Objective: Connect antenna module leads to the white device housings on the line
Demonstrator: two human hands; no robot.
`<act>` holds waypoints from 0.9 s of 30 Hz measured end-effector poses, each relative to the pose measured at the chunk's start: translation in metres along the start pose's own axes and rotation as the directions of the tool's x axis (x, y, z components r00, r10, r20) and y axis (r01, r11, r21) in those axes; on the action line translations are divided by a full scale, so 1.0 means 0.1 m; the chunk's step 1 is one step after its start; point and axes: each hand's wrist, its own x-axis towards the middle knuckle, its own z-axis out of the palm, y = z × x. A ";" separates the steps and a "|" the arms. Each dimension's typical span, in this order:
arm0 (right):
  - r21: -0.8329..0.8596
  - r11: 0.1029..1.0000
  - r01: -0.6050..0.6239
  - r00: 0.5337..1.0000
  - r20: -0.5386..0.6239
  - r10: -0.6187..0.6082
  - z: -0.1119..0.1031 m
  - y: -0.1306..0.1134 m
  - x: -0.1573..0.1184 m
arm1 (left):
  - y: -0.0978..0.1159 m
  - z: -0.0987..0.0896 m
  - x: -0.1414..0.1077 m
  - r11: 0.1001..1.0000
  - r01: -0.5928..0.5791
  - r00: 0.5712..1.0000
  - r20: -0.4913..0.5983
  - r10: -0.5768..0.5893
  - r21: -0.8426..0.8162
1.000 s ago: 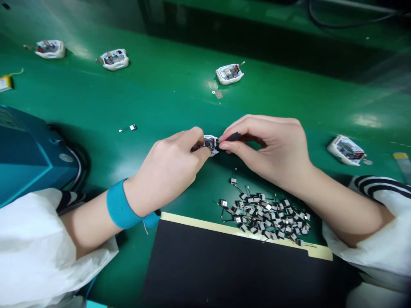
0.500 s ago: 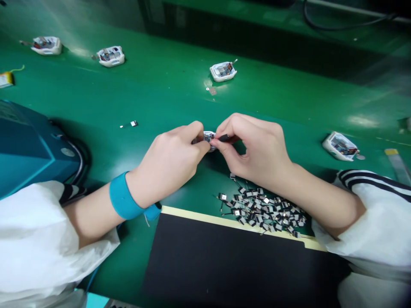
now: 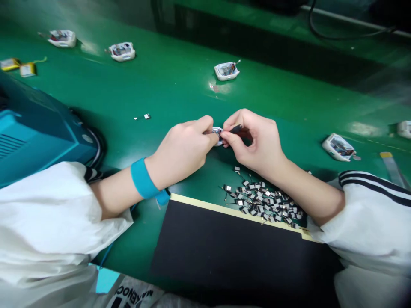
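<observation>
Glossy green worktop (image 3: 180, 94) stretches away beneath reflected light, carrying several rounded white plastic open casings (image 3: 226, 71), set well apart from one another, perhaps so that none knocks against its neighbour; they lie open side up, leaving the circuitry within exposed. Near the middle, one small white casing with dense electronics inside (image 3: 217, 131) sits between the person's two hands. The left hand (image 3: 189, 145) pinches it between thumb and forefinger at its left side, probably to brace it, and wears a teal fabric wrist strap (image 3: 144, 179), perhaps worn against static. The right hand (image 3: 257, 137) has its thumb and forefinger pressed together at the casing's right edge, a slim black piece (image 3: 236, 128) jutting out between them; such a fingertip hold seems suited to something so small. What exactly lies at those tips is hidden. Just below the right hand, a heap of tiny silver-and-black square modules with thin leads (image 3: 266, 201) lies against the pale yellow edge (image 3: 208, 204) of a flat black sheet (image 3: 240, 256), probably to be within easy reach. One lone silver-and-black module (image 3: 147, 116) rests farther left, near a bulky teal machine (image 3: 41, 128).
</observation>
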 end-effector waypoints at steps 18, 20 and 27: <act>-0.005 0.999 -0.052 0.998 -0.038 0.052 -0.41 0.05 0.09 | 0.11 -0.11 -0.08 0.970 0.105 0.994 0.009 -0.106 -0.218; -0.074 0.996 -0.050 0.999 -0.008 0.049 -0.51 0.11 0.04 | 0.12 -0.11 -0.12 0.927 0.101 0.993 -0.015 -0.114 -0.362; -0.222 0.967 0.122 0.991 0.077 -0.108 -0.29 0.16 -0.11 | -0.16 0.04 0.04 0.804 0.046 0.999 0.020 -0.043 -0.593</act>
